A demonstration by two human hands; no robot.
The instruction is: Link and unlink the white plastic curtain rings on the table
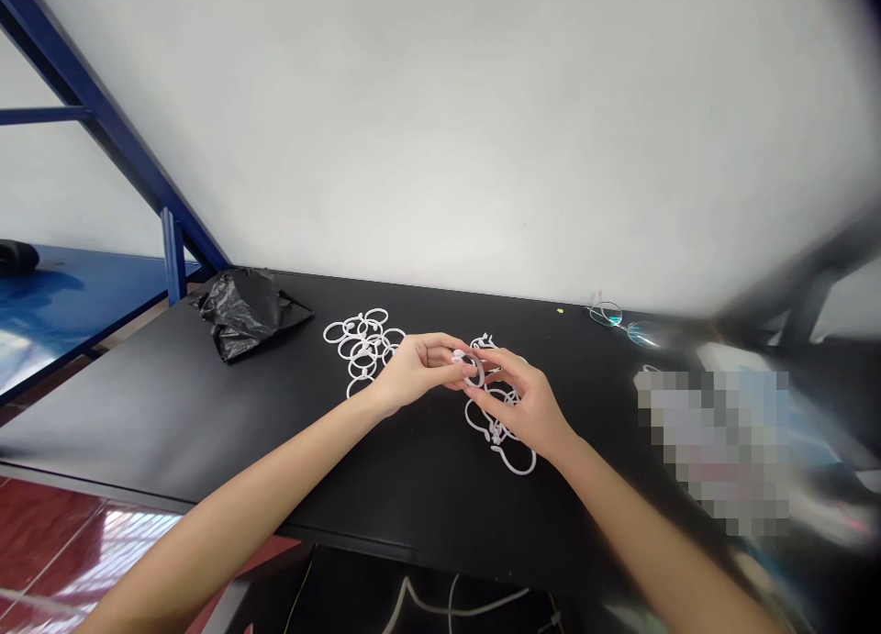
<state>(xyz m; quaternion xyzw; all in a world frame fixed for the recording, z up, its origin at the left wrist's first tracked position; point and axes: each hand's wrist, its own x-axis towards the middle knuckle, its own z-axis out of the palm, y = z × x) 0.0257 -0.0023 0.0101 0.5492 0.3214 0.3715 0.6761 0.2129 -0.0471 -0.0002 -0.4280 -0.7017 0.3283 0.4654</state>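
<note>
Between my two hands, above the black table, is a white plastic ring that looks like a shower curtain ring. My left hand pinches its left side, thumb in front. On its right side, the thumb and fingers of my right hand close round it. A pile of similar white rings lies on the table beyond and left of my left hand. More white rings lie under and around my right hand, which partly hides them; some of these show a gap in the loop.
A crumpled black plastic bag lies at the table's back left. Eyeglasses rest near the wall at right, with a blurred, pixelated packet nearer me. A blue metal frame stands at left. Cables hang below the front edge.
</note>
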